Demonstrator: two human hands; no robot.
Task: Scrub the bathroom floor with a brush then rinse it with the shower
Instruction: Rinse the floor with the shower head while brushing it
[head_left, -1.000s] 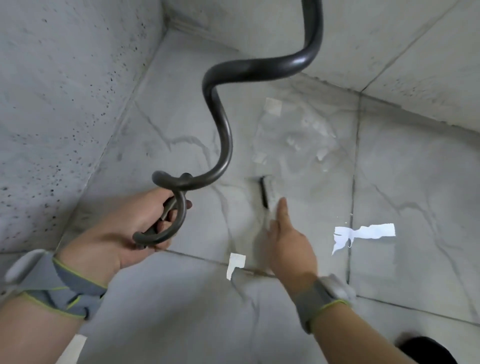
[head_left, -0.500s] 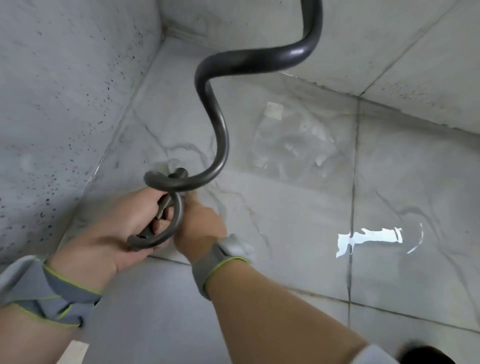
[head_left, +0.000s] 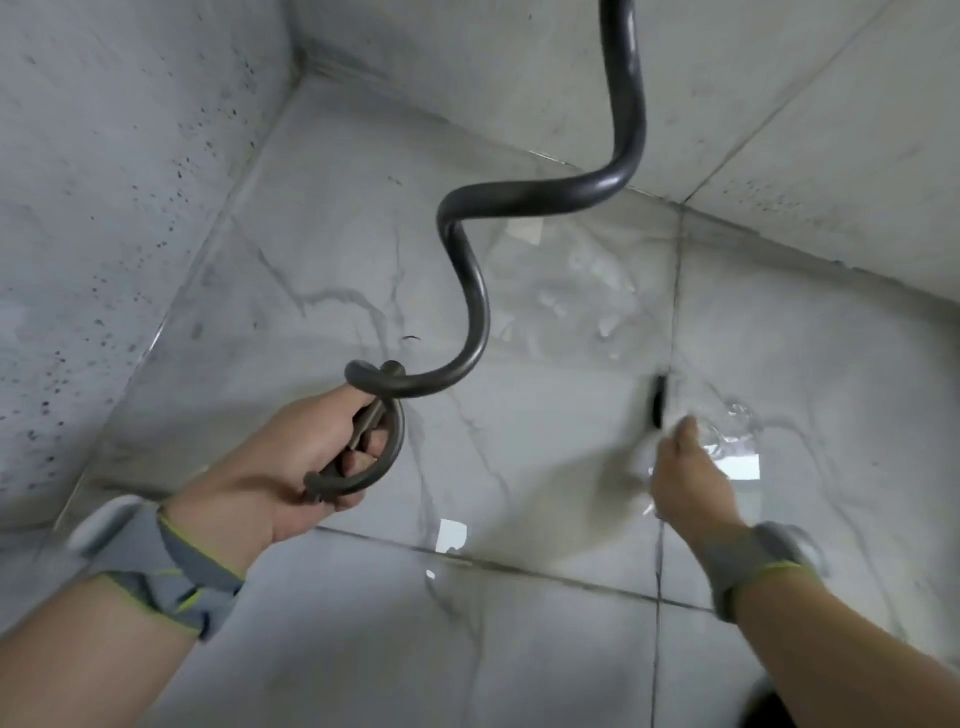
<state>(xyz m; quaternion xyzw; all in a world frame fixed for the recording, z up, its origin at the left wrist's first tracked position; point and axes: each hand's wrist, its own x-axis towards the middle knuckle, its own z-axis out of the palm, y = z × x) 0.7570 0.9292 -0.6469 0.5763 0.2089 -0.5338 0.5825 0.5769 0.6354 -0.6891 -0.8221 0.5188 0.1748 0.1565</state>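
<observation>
Hose (head_left: 470, 291) loops mid-air between hands; walls (head_left: 104, 208) crowd left, rear.

Bare forearms, a strap on each wrist

Left wrist strap (head_left: 156, 566) and right wrist strap (head_left: 758, 566) are grey with yellow-green edging, each carrying a pale rounded module.

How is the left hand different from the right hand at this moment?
The left hand grips the dark grey shower hose and looks sharp; the right hand holds a motion-blurred brush low against the wet marble-patterned floor tiles. Both wear a grey wristband.
</observation>
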